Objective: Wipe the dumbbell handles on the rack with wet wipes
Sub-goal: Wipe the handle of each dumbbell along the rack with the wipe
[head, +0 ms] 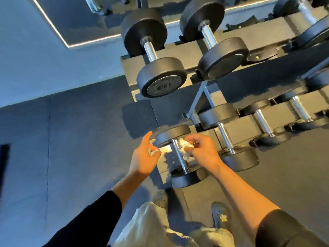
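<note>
Single head-worn wide-angle view, looking steeply down and forward at the dumbbell rack [231, 50]. Rack is filling the upper right, close, its lower tier running nearest; the person's forearms are entering from the bottom edge below the rack. No second view sharing anything.

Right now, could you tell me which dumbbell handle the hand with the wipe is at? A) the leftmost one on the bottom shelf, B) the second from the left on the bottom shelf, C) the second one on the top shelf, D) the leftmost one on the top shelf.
A: the right hand holds the white wipe against the handle of the leftmost bottom-shelf dumbbell, nearest the person's feet.
</note>
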Demonstrator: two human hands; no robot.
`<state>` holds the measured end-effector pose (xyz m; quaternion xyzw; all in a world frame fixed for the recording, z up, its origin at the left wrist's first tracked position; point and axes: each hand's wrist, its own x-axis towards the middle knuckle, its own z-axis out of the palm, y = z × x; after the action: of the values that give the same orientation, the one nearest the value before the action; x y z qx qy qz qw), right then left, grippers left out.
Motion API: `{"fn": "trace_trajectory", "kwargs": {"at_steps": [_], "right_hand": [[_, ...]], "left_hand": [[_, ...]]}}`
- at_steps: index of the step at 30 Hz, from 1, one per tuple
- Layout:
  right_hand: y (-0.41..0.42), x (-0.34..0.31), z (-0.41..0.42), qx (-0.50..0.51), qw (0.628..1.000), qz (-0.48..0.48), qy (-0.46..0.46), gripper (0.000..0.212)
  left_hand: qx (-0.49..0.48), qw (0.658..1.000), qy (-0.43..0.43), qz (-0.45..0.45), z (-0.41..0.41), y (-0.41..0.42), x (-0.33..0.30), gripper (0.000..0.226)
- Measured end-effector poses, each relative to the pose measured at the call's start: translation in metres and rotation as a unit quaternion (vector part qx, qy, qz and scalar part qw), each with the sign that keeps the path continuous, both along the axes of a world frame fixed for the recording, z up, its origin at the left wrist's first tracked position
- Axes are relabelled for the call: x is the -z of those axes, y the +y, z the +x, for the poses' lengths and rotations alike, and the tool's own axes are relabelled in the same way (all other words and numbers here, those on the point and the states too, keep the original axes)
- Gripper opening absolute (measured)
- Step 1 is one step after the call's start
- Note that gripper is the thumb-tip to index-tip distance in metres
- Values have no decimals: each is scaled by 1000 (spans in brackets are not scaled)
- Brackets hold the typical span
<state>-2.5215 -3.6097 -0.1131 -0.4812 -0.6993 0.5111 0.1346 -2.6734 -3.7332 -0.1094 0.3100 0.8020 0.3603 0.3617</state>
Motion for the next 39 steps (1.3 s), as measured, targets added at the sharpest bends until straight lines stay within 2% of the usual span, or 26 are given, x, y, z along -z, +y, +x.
{"fn": "trace_trajectory", "kwargs": {"at_steps": [3,6,8,10,17,22,26,30,39], "right_hand": [[15,14,20,-57,998,-8,-3,28],[32,25,46,-117,993,-11,-15,26],[38,34,68,-149,988,-26,-14,28],[44,41,84,-170,984,-50,-20,30],[45,64,96,-218,974,-51,-15,20],[50,101,77,-171,985,-2,-1,26],[54,128,64,-125,991,50,14,27],[58,156,54,-109,990,88,14,25],[62,191,17,-92,992,62,63,31]], "left_hand": [[-81,997,17,6,38,-3,9,66],[-149,988,41,-25,82,-6,22,66],[-219,975,14,-30,113,-14,30,52],[-261,964,-33,-21,142,-20,35,49],[-244,969,22,-26,174,-6,65,79],[-256,961,100,-9,159,14,107,73],[-271,948,163,-27,152,31,142,68],[-281,931,225,-59,149,41,164,71],[-279,928,244,-35,142,41,184,80]]}}
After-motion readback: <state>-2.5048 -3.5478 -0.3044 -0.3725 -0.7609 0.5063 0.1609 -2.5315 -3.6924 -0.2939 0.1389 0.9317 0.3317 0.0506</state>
